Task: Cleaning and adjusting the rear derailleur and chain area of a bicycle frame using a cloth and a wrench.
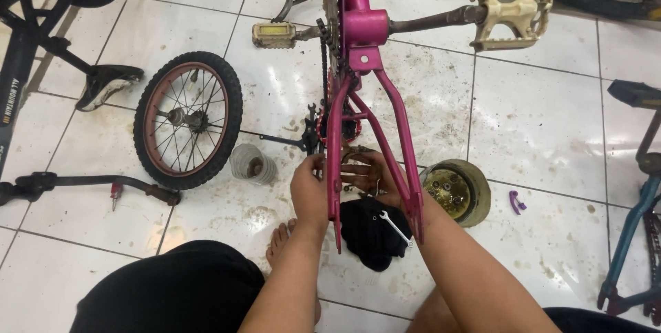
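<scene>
A pink child's bicycle frame point(363, 30) stands upside down in front of me, its rear fork arms point(406, 161) pointing toward me, chain point(323, 64) on its left side. My left hand point(310, 188) rests on the left fork arm near its end. My right hand point(372, 176) is between the two arms, fingers curled around small metal parts I cannot make out. A small wrench point(394, 227) lies on a black cloth point(368, 233) just below my hands.
A removed spoked wheel point(187, 119) lies left. A clear cup point(252, 164) and a round tin of parts point(454, 192) flank the frame. Cream pedals point(513, 9) stick out above. Other bikes and a saddle point(107, 85) crowd the edges. My bare foot point(279, 240) is on the dirty tiles.
</scene>
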